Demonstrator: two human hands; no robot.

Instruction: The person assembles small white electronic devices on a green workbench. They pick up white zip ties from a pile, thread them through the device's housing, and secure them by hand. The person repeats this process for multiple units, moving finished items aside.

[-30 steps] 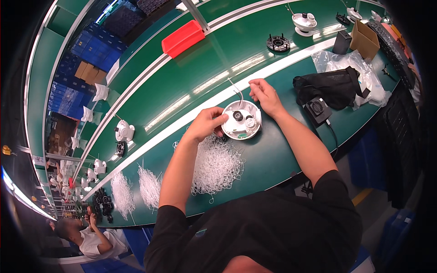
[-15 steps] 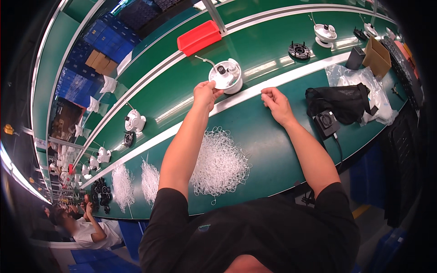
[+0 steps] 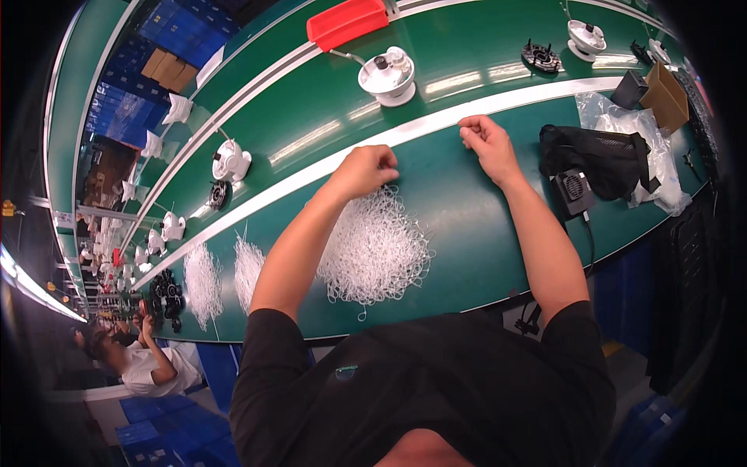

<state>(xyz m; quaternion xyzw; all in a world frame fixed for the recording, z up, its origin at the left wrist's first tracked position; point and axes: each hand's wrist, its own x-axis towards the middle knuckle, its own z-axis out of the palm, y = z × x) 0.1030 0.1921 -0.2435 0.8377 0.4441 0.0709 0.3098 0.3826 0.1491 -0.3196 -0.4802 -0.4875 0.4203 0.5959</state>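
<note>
My left hand (image 3: 369, 170) hovers over the far end of a heap of thin white plastic loops (image 3: 373, 253). Its fingers are bent but parted, and nothing shows between them. Further right, my right hand (image 3: 490, 148) is raised over the bench near the white rail, thumb and fingertips drawn together. Whatever it may pinch is too small to make out. Beyond both hands, a round white housing (image 3: 387, 82) with a black part inside and a pale cable sticking out stands on the green conveyor (image 3: 311, 117). Neither hand touches it.
Two smaller white heaps (image 3: 203, 284) lie leftward. Another white housing (image 3: 231, 161) sits on the conveyor beside a black ring part (image 3: 219, 194). A red bin (image 3: 346, 23) is at the back. Right are a black bag (image 3: 595, 163) and a small fan-like device (image 3: 573, 191).
My left hand has let go of the white housing and drawn back toward the heap of loops. My right hand remains raised with its fingers together. The view has shifted slightly.
</note>
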